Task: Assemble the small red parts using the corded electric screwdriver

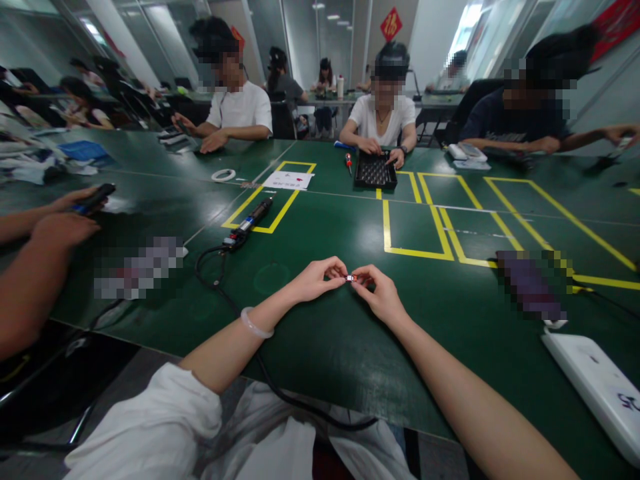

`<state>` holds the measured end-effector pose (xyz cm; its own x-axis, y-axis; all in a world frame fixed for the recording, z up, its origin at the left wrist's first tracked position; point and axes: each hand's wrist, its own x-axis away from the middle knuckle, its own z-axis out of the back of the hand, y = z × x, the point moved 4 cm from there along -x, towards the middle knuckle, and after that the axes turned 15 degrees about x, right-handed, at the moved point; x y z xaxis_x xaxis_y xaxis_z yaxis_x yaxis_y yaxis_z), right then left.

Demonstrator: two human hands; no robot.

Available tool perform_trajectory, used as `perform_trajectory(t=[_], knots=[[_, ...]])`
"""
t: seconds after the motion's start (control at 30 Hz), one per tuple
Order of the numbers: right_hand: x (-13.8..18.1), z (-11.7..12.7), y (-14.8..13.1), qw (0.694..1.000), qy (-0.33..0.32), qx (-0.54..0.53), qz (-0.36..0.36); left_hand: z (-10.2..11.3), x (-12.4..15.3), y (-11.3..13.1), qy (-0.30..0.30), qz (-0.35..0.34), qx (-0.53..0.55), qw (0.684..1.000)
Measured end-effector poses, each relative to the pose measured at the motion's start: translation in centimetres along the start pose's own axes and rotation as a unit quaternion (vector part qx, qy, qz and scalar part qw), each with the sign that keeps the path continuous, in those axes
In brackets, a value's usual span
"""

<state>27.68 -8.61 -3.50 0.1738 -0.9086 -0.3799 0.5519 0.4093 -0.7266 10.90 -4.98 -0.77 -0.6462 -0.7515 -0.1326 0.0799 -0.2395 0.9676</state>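
One small pale, dark-edged block (349,278), material unclear, sits mid-frame over the green desk (320,360), fingertip-pinched by left hand (320,279) and right hand (380,292), apparently mid-handling, the next move likely needing steady precision.

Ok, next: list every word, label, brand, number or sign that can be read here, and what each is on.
"福": red diamond sign in the background.
"25", apparently, tilted: white box at right.
Print on the paper sheet: too small to read.
Lettering on the dark shirt: too blurred.
Small held piece: too small to show any marking.
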Motion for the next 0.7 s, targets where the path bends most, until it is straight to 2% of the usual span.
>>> perform_trajectory(t=[0.3, 0.47, 0.57, 0.63, 0.7], knots=[[0.0, 0.0, -0.2, 1.0, -0.01, 0.025, 0.006, 0.0, 0.0, -0.3, -0.002, 0.006, -0.013, 1.0], [0.0, 0.2, -0.3, 1.0, -0.007, 0.01, -0.009, 0.7, 0.0, 0.8, -0.022, -0.006, -0.022, 0.999], [0.0, 0.2, -0.3, 1.0, -0.008, 0.001, -0.023, 3.4, 0.0, 1.2, 0.007, -0.01, -0.078, 0.997], [0.0, 0.3, -0.2, 0.999, -0.01, -0.001, -0.033, 6.3, 0.2, 0.9, 0.042, -0.001, -0.149, 0.988], [0.0, 0.3, -0.2, 0.999, -0.015, -0.001, -0.04, 10.0, 0.7, 0.0, 0.082, 0.015, -0.252, 0.964]])
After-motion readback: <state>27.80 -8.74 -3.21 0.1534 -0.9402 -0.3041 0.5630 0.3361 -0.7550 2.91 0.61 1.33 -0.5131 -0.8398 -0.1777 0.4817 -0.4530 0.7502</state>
